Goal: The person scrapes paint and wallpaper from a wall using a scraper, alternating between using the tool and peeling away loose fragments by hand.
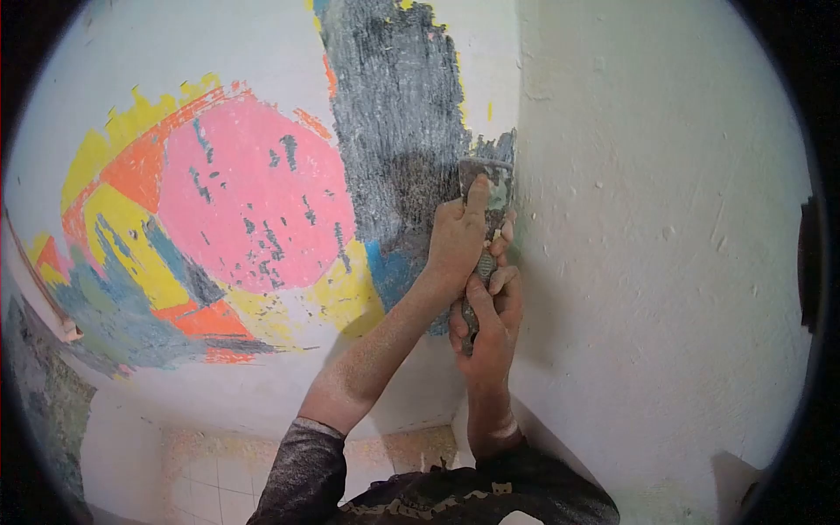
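A scraper (pixel 498 194) with a wide, paint-smeared blade lies against the painted wall beside the corner, its blade edge up. My left hand (pixel 458 234) presses on the blade with an outstretched finger, its other fingers folded at the blade's side. Lower down, my right hand (pixel 492 317) is wrapped round the scraper's handle. Around the blade is a dark grey scraped patch (pixel 385 105) that runs up the wall. Left of it, a large pink circle (pixel 254 192) shows grey scrape marks, with yellow and orange shapes around it. Pale dust covers both forearms.
A plain whitish wall (pixel 647 219) meets the painted wall at the corner on the right. Below are pale floor tiles (pixel 219 481) with speckled debris along the wall's foot. A dark object (pixel 809 265) stands at the far right edge.
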